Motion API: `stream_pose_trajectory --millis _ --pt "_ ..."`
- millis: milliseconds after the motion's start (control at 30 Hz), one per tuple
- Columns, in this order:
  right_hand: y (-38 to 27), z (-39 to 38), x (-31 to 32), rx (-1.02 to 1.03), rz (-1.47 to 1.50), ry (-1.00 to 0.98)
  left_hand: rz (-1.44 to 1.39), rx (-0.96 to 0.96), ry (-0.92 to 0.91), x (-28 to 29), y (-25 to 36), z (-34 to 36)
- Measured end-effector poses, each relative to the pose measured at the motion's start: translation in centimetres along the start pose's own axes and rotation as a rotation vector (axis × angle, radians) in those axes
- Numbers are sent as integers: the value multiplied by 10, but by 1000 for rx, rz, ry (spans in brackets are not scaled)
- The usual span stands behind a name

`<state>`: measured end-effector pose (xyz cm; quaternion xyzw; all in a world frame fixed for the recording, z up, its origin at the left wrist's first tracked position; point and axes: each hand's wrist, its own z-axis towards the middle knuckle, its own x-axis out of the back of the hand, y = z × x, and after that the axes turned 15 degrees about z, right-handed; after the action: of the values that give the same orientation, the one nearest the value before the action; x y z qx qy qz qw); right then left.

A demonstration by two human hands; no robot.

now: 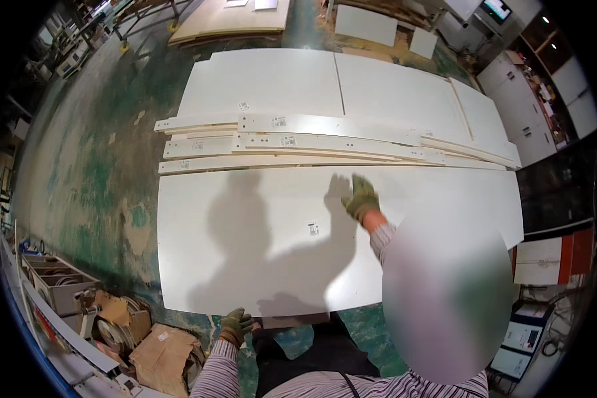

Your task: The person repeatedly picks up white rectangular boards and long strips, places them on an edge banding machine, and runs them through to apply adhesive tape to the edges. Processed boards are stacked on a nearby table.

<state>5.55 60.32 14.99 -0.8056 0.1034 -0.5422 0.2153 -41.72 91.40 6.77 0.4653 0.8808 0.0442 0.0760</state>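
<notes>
Striped shirt point(312, 386) nearest; left hand point(235, 326) at white panel point(292, 205), grip unclear; right hand point(361, 198) spread.

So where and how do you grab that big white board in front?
I'd take the big white board by its near edge, from the near side, hands apart. It lies flat and is wide, so its rim gives more hold than its smooth face. White strips lie along the far side; the left hand is by the near edge.
</notes>
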Motion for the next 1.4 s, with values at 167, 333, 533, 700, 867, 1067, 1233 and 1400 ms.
stream_pose_trajectory --millis 167,333,533,700,867,1067,1233,1400 --pt "-9 148 26 93 -290 32 -139 90 68 -91 -10 21" --pt "-9 189 19 67 -424 -28 103 -185 -127 -154 -23 19" --pt "-28 149 27 224 -683 -186 115 -212 -111 -204 21 22" --pt "-42 28 -14 372 -492 -666 -192 -441 -178 -255 104 -7" --pt "-73 -43 -31 573 -172 -1078 -573 -463 -185 -261 111 16" --pt "-21 167 -14 481 -196 -134 -582 -337 -45 -211 74 22" --pt "14 196 -22 523 -538 135 -579 -295 -14 -205 66 6" --pt "-5 184 -16 320 -534 -11 -617 -341 -76 -207 61 9"
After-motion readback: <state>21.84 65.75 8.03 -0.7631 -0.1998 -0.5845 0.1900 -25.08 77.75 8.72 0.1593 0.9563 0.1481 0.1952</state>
